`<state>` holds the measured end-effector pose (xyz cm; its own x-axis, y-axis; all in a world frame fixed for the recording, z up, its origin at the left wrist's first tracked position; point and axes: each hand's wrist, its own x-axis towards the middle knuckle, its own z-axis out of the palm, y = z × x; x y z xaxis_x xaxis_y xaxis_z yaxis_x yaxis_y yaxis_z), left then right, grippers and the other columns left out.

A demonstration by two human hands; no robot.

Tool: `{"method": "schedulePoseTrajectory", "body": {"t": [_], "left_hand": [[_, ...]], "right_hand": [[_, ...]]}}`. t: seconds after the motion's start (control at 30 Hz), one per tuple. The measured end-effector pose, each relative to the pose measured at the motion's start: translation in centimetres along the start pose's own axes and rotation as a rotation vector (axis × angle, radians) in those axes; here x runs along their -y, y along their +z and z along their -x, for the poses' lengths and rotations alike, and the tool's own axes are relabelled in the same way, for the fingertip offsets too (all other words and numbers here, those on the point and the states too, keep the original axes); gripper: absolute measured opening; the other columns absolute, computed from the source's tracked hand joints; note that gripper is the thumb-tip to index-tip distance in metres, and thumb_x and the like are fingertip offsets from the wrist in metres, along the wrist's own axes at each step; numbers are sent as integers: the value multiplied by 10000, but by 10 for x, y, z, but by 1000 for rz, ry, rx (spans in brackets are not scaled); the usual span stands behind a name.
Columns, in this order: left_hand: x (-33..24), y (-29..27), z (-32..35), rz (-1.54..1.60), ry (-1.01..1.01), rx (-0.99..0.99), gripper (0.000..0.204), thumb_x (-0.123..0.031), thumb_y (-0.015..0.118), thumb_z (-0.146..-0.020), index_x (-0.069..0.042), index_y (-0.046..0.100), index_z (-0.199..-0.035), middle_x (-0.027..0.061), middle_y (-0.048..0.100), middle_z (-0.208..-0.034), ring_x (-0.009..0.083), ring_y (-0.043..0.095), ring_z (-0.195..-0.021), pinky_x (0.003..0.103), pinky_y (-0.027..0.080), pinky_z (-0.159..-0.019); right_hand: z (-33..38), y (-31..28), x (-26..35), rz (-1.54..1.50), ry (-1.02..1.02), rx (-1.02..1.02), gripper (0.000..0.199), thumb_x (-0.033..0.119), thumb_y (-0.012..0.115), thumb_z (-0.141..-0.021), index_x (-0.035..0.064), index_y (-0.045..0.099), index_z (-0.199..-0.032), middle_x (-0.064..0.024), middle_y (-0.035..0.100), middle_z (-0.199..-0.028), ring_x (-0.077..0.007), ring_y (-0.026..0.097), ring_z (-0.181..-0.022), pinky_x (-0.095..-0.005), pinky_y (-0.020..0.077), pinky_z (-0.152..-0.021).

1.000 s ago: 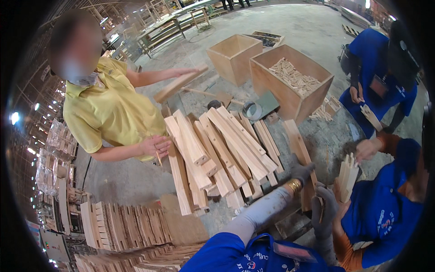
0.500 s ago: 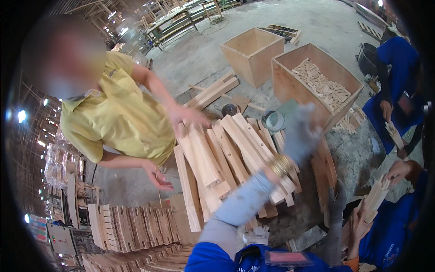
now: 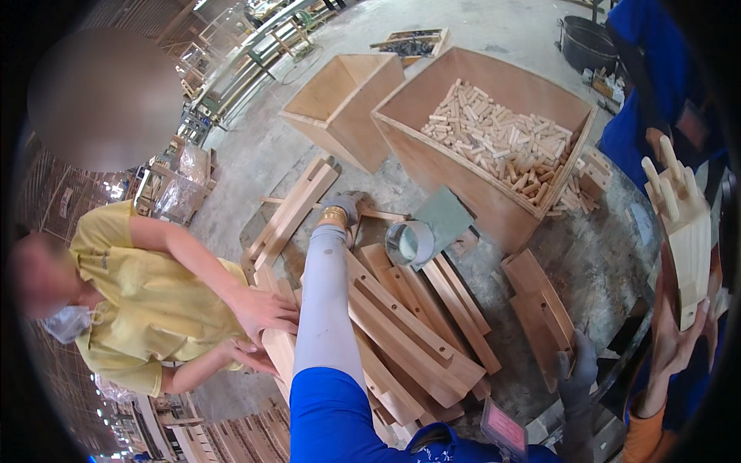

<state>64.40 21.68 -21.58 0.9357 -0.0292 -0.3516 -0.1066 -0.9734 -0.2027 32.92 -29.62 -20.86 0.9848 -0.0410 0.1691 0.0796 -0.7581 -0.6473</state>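
My left arm, in a pale sleeve with gold bangles at the wrist, stretches across a pile of shaped wooden pieces (image 3: 421, 339). My left hand (image 3: 349, 204), in a grey glove, is curled beyond the pile beside a thin wooden stick (image 3: 386, 215); its fingers are mostly hidden, and I cannot make out what they hold. Low on the right, my gloved right hand (image 3: 579, 369) grips the near end of a reddish-brown wooden piece (image 3: 534, 301). Near the pile's far end are a clear round cup of pale liquid (image 3: 409, 244) and a green board (image 3: 445, 217).
A large wooden box (image 3: 471, 177) holds many short dowels; a smaller box (image 3: 340, 108) stands left of it. Opposite, a person in yellow (image 3: 154, 301) has both hands on a board. At right, co-workers in blue include one holding a wooden piece with dowels (image 3: 683, 231).
My left hand has moved from above the cup and green board leftward to the pile's far side. The person in yellow has bent lower, bringing both hands to a board. The view has shifted.
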Motion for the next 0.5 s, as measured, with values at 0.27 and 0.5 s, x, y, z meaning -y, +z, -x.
{"method": "schedulePoseTrajectory", "body": {"t": [0.27,0.5], "left_hand": [[1,-59,-22,-308,-1,206,433,-175,689,-617,-208,628,-1044,84,610,-1084,277,583,-1001,361,470,-854],[7,-170,65,-136,-55,-50,441,-185,663,-697,-73,585,-1116,166,597,-1088,269,586,-1011,355,464,-872]], "right_hand": [[-4,-1,-12,97,20,38,449,224,567,-830,-45,470,-1175,-234,520,-1145,-373,505,-1059,-406,396,-900],[10,0,-8,149,-166,-131,471,239,615,-793,-14,490,-1169,-239,514,-1153,-358,504,-1068,-398,383,-923]]}}
